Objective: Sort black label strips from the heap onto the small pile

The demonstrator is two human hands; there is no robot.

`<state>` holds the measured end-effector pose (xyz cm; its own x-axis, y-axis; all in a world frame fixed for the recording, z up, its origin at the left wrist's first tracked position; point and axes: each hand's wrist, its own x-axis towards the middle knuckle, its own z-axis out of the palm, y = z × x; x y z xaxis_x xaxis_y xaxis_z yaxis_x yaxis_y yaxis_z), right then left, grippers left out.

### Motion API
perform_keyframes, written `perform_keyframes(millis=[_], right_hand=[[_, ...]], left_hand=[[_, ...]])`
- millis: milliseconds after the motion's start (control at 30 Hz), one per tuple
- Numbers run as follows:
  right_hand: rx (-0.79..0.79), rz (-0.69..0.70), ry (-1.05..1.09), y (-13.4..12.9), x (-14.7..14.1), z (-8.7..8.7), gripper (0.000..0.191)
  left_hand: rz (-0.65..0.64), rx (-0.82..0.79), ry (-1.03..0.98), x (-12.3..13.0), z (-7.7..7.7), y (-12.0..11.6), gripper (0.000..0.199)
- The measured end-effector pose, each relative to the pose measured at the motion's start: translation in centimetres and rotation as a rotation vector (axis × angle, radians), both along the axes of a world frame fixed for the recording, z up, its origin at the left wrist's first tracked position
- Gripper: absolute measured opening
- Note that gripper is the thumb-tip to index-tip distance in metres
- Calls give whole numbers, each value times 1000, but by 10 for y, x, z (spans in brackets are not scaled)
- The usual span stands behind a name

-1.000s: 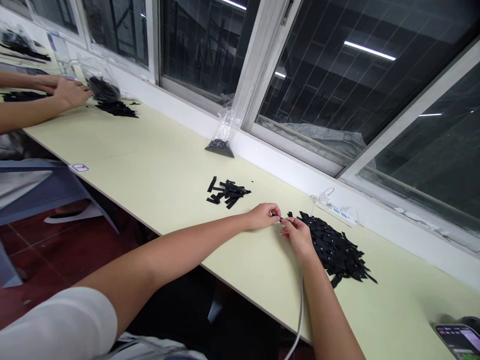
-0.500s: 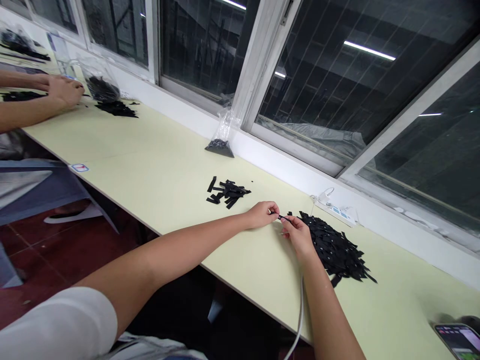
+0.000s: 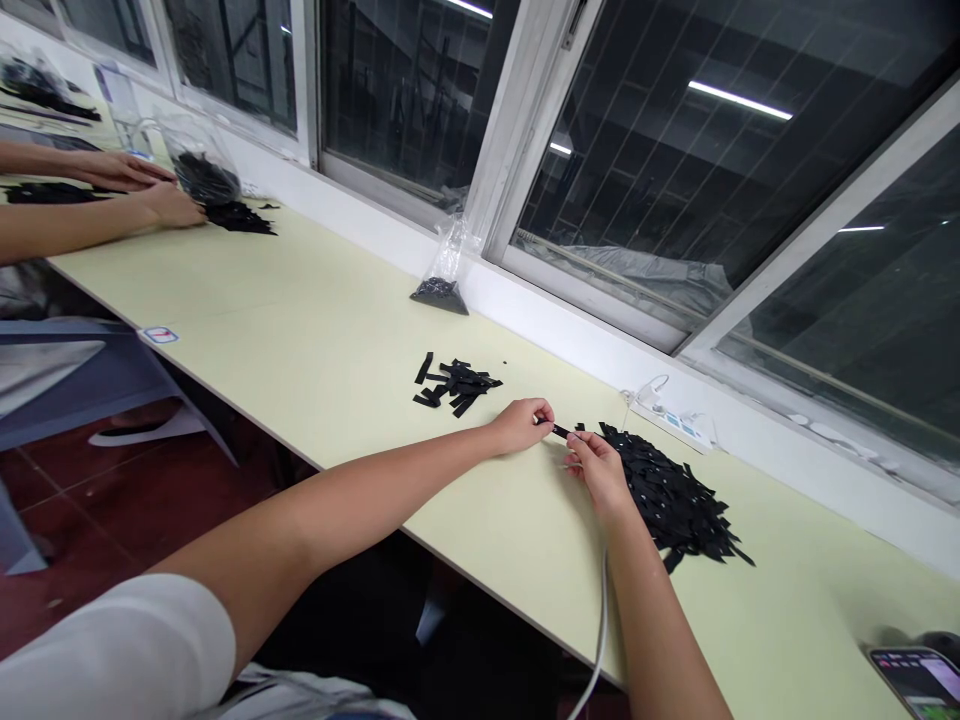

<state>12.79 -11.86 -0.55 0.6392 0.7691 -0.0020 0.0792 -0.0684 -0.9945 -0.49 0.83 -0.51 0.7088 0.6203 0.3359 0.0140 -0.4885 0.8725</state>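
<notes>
A short black strip (image 3: 560,431) is stretched between my two hands, just above the table. My left hand (image 3: 521,425) pinches its left end between thumb and fingers. The other end is pinched by my right hand (image 3: 598,470), close to a large heap of black strips (image 3: 675,500) with small pale spots on some. Beyond my left hand lies a smaller, looser pile of black strips (image 3: 461,382). Whether the strip is fabric or another material, I cannot tell.
A clear plastic bag (image 3: 442,285) with small black pieces stands by the wall. A power strip (image 3: 675,425) lies along the ledge; a white cable (image 3: 602,620) crosses the table edge. A phone (image 3: 915,680) is at lower right. A co-worker's hands (image 3: 161,195) handle black strips at far left.
My hands have drawn slightly apart, so more of the black strip shows between them. At far left, the co-worker's hands have separated and shifted right toward the black pile.
</notes>
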Motion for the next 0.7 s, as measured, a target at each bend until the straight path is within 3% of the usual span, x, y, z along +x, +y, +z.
perform_keyframes(millis=[333,467,600,700], right_hand=[[0,-75,-71,-3,9,2,48],[-83,-114,-310,-11,28,7,46],[-308,-386,-748,-37,66,16,32],[-466,-562,-849,-58,92,16,30]], left_hand=[[17,-1,25,3,-4,3,13],[-5,-37,35,4,-4,6,14],[-28,-43,71,0,-2,7,16],[-17,39,116,-5,-1,7,16]])
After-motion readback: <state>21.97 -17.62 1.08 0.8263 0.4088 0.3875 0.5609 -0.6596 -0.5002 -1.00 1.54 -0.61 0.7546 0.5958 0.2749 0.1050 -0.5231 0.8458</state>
